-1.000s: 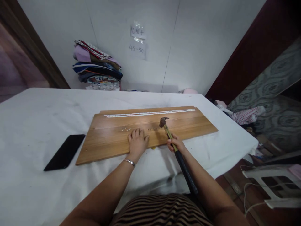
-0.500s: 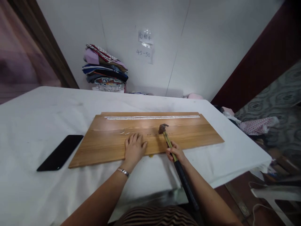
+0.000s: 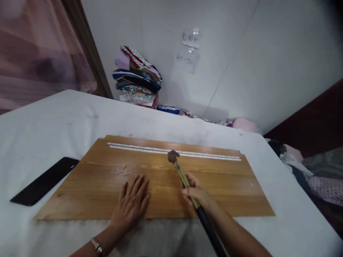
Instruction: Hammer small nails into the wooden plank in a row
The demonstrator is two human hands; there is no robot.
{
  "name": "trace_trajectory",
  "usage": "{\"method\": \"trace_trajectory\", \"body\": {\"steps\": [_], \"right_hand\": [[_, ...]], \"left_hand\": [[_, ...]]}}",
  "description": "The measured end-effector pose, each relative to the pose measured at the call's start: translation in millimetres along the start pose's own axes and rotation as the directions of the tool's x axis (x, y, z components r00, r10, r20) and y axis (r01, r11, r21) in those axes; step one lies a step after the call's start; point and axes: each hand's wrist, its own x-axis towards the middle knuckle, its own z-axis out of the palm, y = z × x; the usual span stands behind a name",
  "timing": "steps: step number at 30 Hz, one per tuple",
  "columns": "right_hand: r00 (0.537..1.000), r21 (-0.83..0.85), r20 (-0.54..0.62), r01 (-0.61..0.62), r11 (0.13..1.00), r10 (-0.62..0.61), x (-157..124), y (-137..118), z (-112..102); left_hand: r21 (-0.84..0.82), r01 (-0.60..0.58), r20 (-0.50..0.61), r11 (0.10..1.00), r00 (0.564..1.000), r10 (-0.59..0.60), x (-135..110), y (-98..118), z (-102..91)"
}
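Observation:
My right hand (image 3: 197, 192) grips a claw hammer (image 3: 183, 178) partway along its yellow and black handle, with the rusty head over the middle of a wooden board (image 3: 214, 178). On the board's left half rests my left hand (image 3: 134, 200), palm down with the fingers stretched out. Several thin nails (image 3: 123, 170) lie loose just beyond its fingertips. Two white measuring strips (image 3: 142, 148) run along the board's far side; the hammer head covers a small part of them.
The board lies on a white-covered table (image 3: 85, 121). A black phone (image 3: 44, 182) is left of it. Folded clothes (image 3: 138, 76) are stacked by the wall at the back, with a pink bundle (image 3: 245, 124) farther right. More fabric (image 3: 324, 187) lies past the table's right edge.
The view has shifted, and the board appears larger and lower. More nails show near my left fingertips. The hammer stays in my right hand, its head now nearer the measuring strips.

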Motion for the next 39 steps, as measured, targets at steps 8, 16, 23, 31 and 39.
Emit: {"method": "trace_trajectory", "body": {"steps": [8,16,23,31,39], "right_hand": [[0.995,-0.018,-0.089,0.038,0.999,-0.040,-42.1,34.8,15.6],[0.951,-0.105,-0.243,0.171,0.980,-0.192,-84.7,50.1,30.7],[0.948,0.037,-0.245,0.217,0.975,-0.202,-101.7,43.9,30.4],[0.959,0.076,-0.193,0.224,0.972,-0.206,-61.9,52.7,40.9],[0.968,0.039,-0.188,0.176,0.984,-0.166,-31.9,52.4,46.1]], "left_hand": [[-0.012,0.018,-0.059,1.000,0.998,-0.019,0.2,4.8,0.3],[-0.058,-0.002,-0.007,0.998,1.000,0.001,13.2,26.3,-34.6],[-0.021,-0.018,-0.019,1.000,1.000,0.018,13.0,30.0,-35.8],[-0.014,0.003,0.006,1.000,1.000,-0.003,18.9,27.6,-45.4],[-0.061,0.032,-0.020,0.998,0.999,-0.033,23.2,24.4,-43.5]]}}
